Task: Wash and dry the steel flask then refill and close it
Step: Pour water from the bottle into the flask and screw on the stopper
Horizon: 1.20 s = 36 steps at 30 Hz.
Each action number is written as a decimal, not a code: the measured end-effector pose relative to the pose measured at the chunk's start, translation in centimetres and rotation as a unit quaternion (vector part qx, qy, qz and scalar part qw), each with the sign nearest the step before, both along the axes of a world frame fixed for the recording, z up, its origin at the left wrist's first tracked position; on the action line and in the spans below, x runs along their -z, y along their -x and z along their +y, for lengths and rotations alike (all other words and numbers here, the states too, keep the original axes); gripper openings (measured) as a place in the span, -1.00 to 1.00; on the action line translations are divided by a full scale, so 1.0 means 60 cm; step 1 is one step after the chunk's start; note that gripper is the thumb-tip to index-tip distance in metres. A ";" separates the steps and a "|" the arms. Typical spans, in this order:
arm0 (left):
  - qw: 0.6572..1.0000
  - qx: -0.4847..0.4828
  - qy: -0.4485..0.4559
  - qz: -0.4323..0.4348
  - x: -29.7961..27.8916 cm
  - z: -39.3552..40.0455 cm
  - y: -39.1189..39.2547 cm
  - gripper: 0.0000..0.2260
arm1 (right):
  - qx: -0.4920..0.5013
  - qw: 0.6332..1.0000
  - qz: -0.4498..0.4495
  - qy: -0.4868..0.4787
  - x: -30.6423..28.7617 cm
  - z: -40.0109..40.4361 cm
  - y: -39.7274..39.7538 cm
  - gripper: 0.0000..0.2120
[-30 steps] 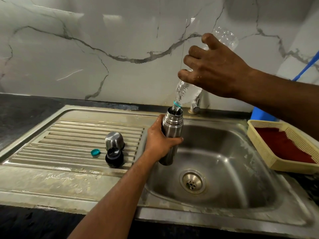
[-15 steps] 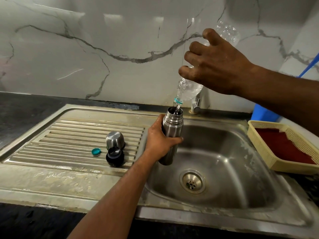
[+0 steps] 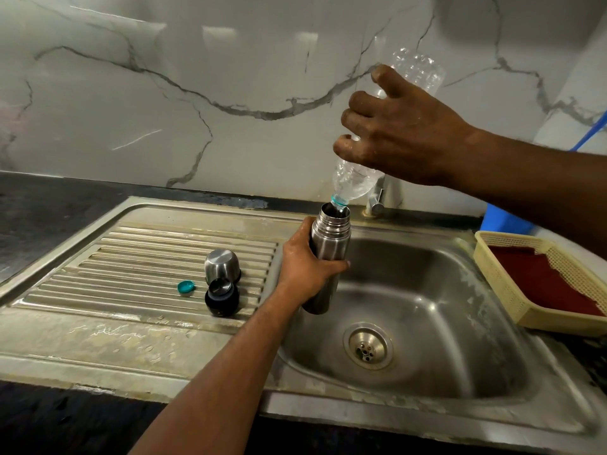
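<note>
My left hand (image 3: pixel 303 267) is wrapped around the middle of the steel flask (image 3: pixel 328 257), fingers curled across its front, and I hold it upright over the left part of the sink basin (image 3: pixel 427 290), its base off the basin floor. The flask's mouth is open, with threaded rings showing just below the rim. My right hand (image 3: pixel 400 133) grips a clear plastic water bottle (image 3: pixel 354 182) turned upside down and tilted, its base up toward the marble-patterned wall (image 3: pixel 164 93) and its neck pointing down. The bottle's teal neck ring sits right at the flask's rim, and the bottle's mouth dips just inside the opening; a little water shows in the bottle's shoulder near the neck. On the ribbed draining board (image 3: pixel 131 257) to the left of the flask lie three loose pieces close together: the steel cup lid (image 3: pixel 221 266) standing mouth down, the black stopper (image 3: pixel 221 297) just in front of it and touching it, and a small teal bottle cap (image 3: pixel 186 288) just left of the stopper. The drain strainer (image 3: pixel 368 348) sits in the basin floor below and right of the flask. Behind the flask, the base of a tap (image 3: pixel 377 198) rises from the sink's back edge. At the right, a cream plastic basket (image 3: pixel 499 274) holds a dark red cloth (image 3: pixel 538 280), with something blue (image 3: pixel 502 221) behind it.
</note>
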<state>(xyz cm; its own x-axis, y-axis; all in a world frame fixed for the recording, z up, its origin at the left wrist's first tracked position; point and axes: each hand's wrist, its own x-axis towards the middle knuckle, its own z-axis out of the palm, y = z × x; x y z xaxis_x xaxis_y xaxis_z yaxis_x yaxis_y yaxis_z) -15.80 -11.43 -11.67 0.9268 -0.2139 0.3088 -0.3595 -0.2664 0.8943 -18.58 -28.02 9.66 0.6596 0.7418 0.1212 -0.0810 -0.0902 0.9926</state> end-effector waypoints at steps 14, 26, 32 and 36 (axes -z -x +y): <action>1.000 -0.002 0.013 0.007 0.004 0.001 -0.006 -0.34 | 0.020 0.998 -0.050 -0.027 -0.026 0.007 0.008 -0.78; 0.999 -0.019 0.027 -0.001 -0.015 0.013 -0.006 -0.35 | 0.044 0.936 0.034 -0.347 -0.005 0.000 0.033 -0.55; 0.996 -0.053 0.067 -0.004 -0.078 0.040 -0.021 -0.36 | 0.118 0.673 0.143 -0.716 0.069 -0.036 0.053 -0.44; 0.994 -0.072 0.080 -0.019 -0.133 0.070 -0.044 -0.37 | 0.114 0.559 0.166 -0.804 0.144 -0.037 0.036 -0.32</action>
